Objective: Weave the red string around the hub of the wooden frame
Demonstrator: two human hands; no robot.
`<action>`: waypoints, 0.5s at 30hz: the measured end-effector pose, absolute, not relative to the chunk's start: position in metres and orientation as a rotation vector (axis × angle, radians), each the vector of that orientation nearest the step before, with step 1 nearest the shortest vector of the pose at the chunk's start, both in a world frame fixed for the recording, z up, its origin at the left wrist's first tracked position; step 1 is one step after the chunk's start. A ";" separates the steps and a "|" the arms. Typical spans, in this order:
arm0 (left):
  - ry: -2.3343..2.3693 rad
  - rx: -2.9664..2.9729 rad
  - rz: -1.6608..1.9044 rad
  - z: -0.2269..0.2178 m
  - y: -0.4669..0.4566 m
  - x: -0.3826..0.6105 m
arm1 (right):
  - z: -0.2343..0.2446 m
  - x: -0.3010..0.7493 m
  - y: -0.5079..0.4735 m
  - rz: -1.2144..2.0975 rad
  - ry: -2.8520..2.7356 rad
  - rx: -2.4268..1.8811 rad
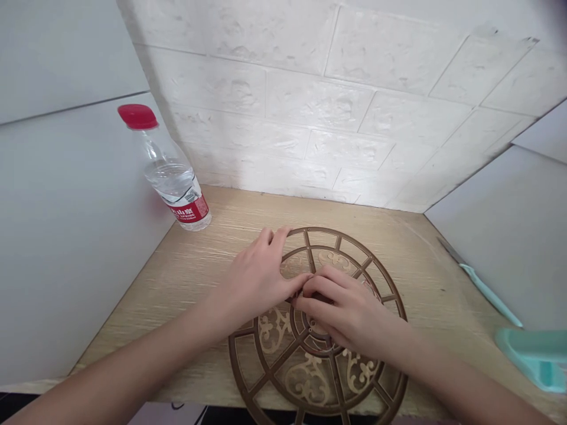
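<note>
On the pale wood-grained worktop (190,271) lies a round brown openwork frame (302,339), set at the middle of the near edge and jutting out past it. It looks like a wheel: a broad outer ring cut into blocks by short bars, a second ring inside, and spokes running to a small round hub. Pale gold scrollwork (308,381) curls in the openings between spokes, and wood shows through the gaps. Something thin and reddish shows near the hub.

The left hand (261,271) is laid over the frame's left side, fingers at the far rim, thumb stretched wide of them toward the hub; I cannot tell whether they grip. The right hand (343,301) bends over the hub, fingers curled, meeting the left thumb; what they may pinch is hidden.

A red-capped bottle (175,183) stands by the worktop's back left corner. Along the right edge lie a slim mint-handled tool (489,295) and, nearer the front right corner, a mint-green object (534,357).
</note>
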State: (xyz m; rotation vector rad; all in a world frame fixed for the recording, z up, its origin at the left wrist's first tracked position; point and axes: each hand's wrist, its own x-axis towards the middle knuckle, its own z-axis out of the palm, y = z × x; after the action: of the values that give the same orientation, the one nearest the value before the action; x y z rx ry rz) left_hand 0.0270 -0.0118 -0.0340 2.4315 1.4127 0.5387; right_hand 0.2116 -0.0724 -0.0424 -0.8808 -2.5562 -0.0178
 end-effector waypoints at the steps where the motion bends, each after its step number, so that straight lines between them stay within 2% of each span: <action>1: 1.412 2.434 0.537 -0.034 -0.012 0.027 | -0.042 0.213 -0.072 -0.043 -2.569 -0.876; 11: 1.389 2.421 0.528 -0.032 -0.014 0.027 | -0.046 0.216 -0.071 -0.549 -2.616 -0.689; 15: 1.391 2.408 0.526 -0.031 -0.014 0.028 | -0.045 0.216 -0.072 -0.559 -2.636 -0.677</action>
State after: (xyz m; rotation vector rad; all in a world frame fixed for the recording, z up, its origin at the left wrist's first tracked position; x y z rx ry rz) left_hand 0.0276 -0.0136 -0.0314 2.4084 1.3908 0.5264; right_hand 0.2155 -0.0721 -0.0455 -0.6772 -2.6359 -0.5594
